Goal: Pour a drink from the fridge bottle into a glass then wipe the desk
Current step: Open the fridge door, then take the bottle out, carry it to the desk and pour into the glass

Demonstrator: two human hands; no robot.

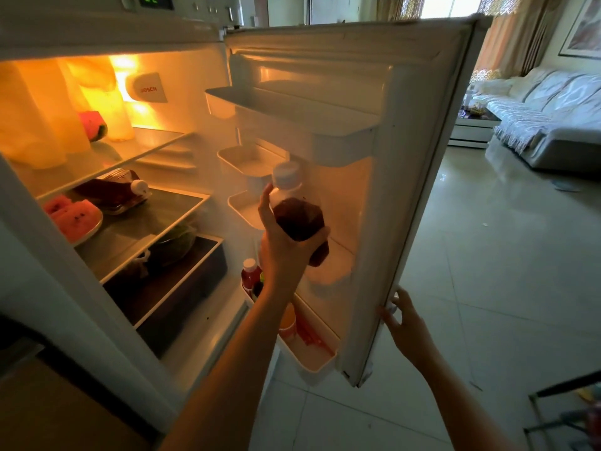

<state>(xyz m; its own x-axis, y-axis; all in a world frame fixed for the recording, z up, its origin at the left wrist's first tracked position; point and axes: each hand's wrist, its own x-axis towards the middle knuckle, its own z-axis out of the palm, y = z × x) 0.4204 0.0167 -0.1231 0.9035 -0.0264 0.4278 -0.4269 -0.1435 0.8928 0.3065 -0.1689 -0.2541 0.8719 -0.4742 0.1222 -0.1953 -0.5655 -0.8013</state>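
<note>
Left hand (286, 252): wrapped round the lower body of the bottle (297, 211), lifting it clear of the door shelves.
Bottle: dark drink, white cap on, tilted slightly left; in mid-air just inside the fridge door (400, 131).
Right hand (405, 323): fingers curled on the door's outer edge, holding it open.
Stage: likely fetching; no glass or desk in view.

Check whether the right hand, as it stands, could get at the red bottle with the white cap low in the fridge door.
Probably not without letting go: the right hand grips the outer edge of the white fridge door, whose panel stands between it and the red bottle with the white cap. The left hand is occupied holding the dark drink bottle.
</note>
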